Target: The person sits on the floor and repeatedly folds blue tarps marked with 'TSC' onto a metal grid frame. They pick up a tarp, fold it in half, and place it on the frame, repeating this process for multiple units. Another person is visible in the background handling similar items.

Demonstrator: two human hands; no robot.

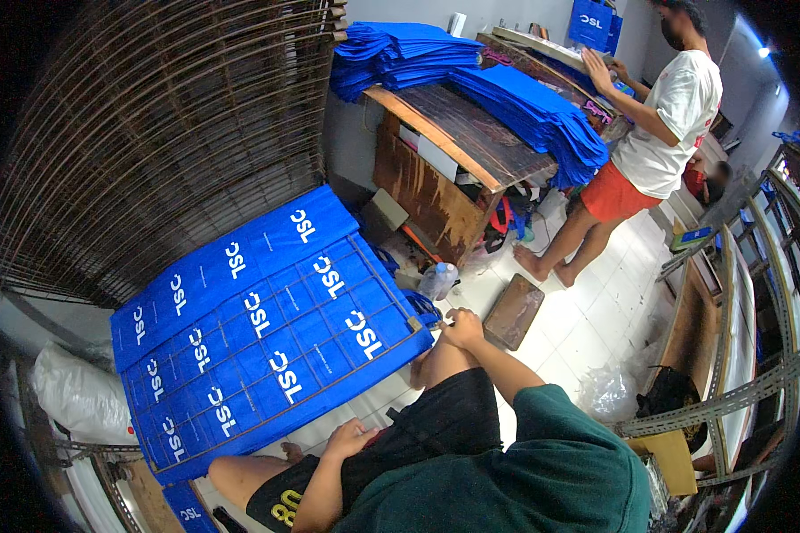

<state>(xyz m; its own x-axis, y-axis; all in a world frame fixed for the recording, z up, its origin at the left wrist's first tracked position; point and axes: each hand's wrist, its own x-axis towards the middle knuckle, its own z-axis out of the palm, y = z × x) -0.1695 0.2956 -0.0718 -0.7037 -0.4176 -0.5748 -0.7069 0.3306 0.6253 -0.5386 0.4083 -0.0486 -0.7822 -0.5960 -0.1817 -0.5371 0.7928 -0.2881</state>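
Printed blue fabric pieces (pixel 164 275) with white lettering lie in rows on a wire drying rack in front of me and to my left. A lowered wire frame (pixel 415 325) crosses over several of them. My right hand (pixel 462 329) is closed beside my knee, near the frame's right corner; whatever it may hold is too small to make out. My left hand (pixel 351 440) rests over my lap by the dark shorts, its fingers loosely curled. What lies inside those fingers is hidden. Both hands are apart from the fabric.
Many raised wire frames (pixel 169 115) lean up behind the rack. Stacks of blue fabric (pixel 533 111) sit on a wooden table (pixel 471 133), where another person (pixel 667 124) stands working. A brown block (pixel 516 311) and a plastic bottle (pixel 438 281) are on the tiled floor. Metal shelving (pixel 729 373) stands right.
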